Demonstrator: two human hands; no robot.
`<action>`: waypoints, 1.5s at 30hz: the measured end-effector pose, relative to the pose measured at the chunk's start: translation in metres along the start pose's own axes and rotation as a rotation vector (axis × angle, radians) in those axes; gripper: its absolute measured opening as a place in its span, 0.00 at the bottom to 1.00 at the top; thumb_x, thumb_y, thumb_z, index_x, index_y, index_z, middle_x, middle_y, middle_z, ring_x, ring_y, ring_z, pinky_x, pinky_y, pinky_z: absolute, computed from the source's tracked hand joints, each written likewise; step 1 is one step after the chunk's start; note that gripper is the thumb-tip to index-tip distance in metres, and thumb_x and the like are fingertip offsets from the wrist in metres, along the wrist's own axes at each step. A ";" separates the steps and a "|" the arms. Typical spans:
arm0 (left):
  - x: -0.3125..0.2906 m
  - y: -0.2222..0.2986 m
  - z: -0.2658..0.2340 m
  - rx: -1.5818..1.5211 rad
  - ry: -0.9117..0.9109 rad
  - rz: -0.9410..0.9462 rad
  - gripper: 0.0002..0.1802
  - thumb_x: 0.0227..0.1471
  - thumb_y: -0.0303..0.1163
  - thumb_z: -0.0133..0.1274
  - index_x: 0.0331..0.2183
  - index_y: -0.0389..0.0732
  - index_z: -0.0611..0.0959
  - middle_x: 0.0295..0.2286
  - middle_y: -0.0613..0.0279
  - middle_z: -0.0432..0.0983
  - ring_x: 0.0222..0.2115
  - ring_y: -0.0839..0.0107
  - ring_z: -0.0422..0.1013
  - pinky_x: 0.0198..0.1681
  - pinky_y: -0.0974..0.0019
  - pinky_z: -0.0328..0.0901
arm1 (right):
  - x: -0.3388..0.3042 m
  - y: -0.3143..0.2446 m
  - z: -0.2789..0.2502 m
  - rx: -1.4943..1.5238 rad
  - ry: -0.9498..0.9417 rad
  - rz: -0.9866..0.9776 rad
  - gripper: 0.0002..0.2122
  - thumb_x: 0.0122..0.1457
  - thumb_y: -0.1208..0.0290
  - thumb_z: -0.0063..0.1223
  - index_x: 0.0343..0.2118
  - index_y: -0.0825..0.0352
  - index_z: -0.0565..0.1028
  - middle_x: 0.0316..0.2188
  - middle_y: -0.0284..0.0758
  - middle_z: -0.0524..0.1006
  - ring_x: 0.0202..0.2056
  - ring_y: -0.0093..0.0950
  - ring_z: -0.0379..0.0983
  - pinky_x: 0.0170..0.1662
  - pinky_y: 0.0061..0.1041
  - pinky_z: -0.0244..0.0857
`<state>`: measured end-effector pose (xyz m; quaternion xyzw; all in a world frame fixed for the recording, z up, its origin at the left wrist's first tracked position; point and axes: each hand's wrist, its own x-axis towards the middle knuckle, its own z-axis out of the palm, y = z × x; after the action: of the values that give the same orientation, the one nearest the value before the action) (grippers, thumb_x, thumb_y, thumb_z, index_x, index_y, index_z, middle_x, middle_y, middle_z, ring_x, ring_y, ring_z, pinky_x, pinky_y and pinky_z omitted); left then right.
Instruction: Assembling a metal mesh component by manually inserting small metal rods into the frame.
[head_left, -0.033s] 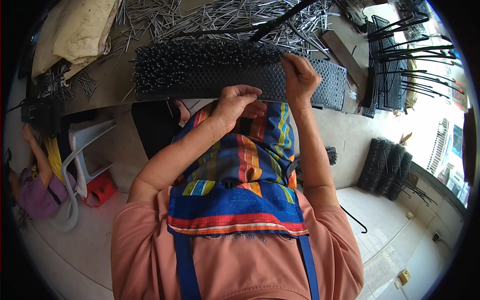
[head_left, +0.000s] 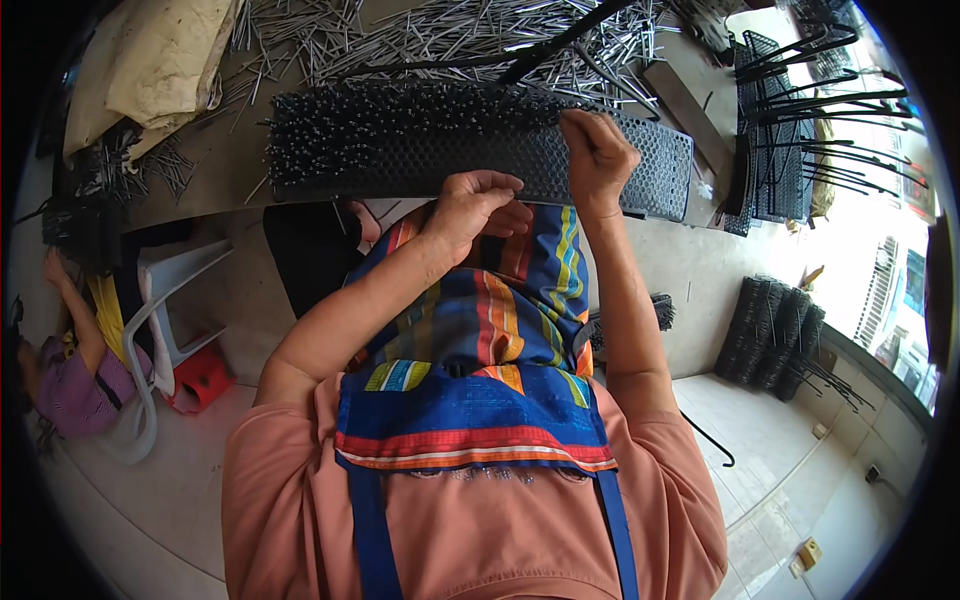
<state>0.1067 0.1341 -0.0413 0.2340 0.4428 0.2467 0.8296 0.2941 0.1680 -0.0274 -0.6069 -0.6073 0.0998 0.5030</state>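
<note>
Pins are filling the black holey strip [head_left: 400, 150] lying across the tabletop [head_left: 215, 160], so you are doing well keeping your right hand [head_left: 597, 150] gripping its edge while your left hand [head_left: 478, 203], fingers curled together, is feeding pins straight into the holes.

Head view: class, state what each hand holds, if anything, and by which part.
The right hand grips the black perforated strip at its upper edge, right of the middle. The left hand rests at its near edge; whether it grips cannot be told.
</note>
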 end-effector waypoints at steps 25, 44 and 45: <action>0.218 0.176 -0.003 2.175 0.286 0.517 0.33 0.29 0.43 0.69 0.37 0.34 0.76 0.41 0.48 0.71 0.45 0.52 0.69 0.50 0.54 0.63 | -0.038 0.021 -0.014 -0.098 -0.081 0.021 0.07 0.44 0.78 0.61 0.29 0.64 0.77 0.26 0.32 0.75 0.24 0.33 0.73 0.27 0.29 0.65; 0.251 0.156 -0.030 2.411 0.269 1.296 0.18 0.48 0.26 0.50 0.44 0.37 0.75 0.25 0.58 0.77 0.35 0.61 0.71 0.51 0.52 0.57 | -0.040 0.024 -0.013 -0.132 -0.085 -0.018 0.07 0.44 0.78 0.62 0.28 0.63 0.77 0.25 0.31 0.76 0.24 0.30 0.73 0.25 0.28 0.63; 0.255 0.156 -0.032 2.442 0.250 1.337 0.18 0.49 0.26 0.49 0.45 0.37 0.75 0.25 0.58 0.77 0.34 0.61 0.71 0.50 0.54 0.58 | -0.040 0.023 -0.012 -0.135 -0.084 -0.026 0.07 0.44 0.78 0.62 0.28 0.63 0.77 0.25 0.31 0.76 0.24 0.30 0.73 0.25 0.28 0.63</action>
<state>0.1720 0.4168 -0.1208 0.9411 0.2515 0.0731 -0.2139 0.3079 0.1342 -0.0574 -0.6266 -0.6411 0.0776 0.4363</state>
